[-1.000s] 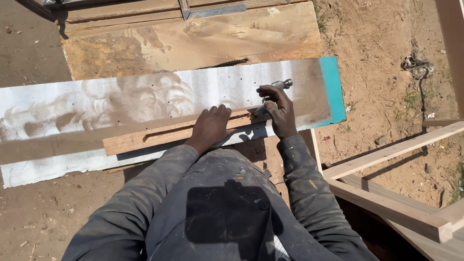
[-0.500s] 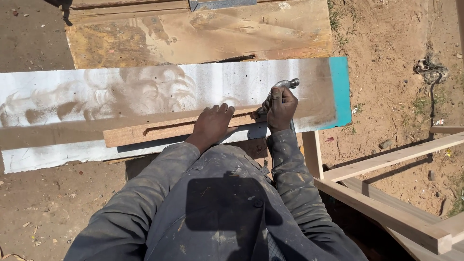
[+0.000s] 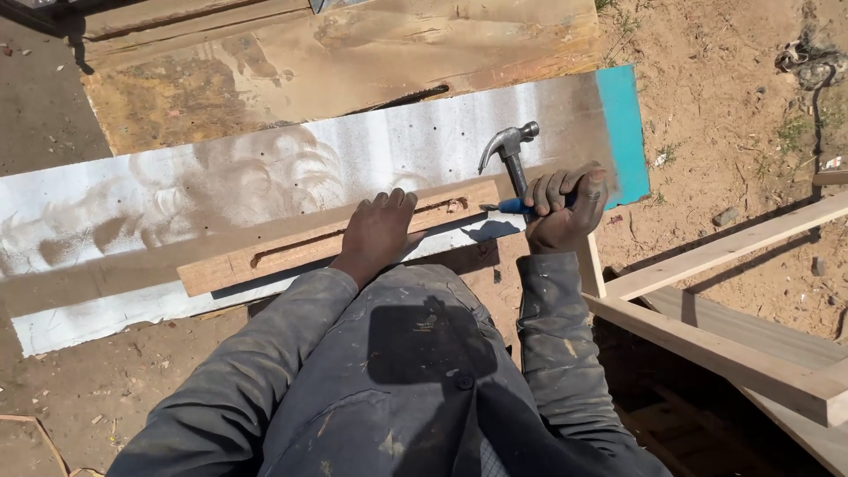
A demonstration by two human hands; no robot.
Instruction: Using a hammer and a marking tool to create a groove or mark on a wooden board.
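Observation:
My left hand presses flat on a narrow wooden plank with a long slot cut along it. The plank lies on a long silvery metal sheet with a turquoise right end. My right hand is closed around the blue grip of a claw hammer. The hammer's steel head is raised above the sheet, just past the plank's right end. Grey paint-flecked sleeves cover both arms.
A large worn plywood board lies behind the metal sheet. A frame of pale timber beams stands at the right, close to my right elbow. Sandy ground with small stones surrounds everything, and a tangle of cord lies at far right.
My right hand has lifted the hammer up from the plank's right end, so its head now stands raised. My left hand stays on the plank.

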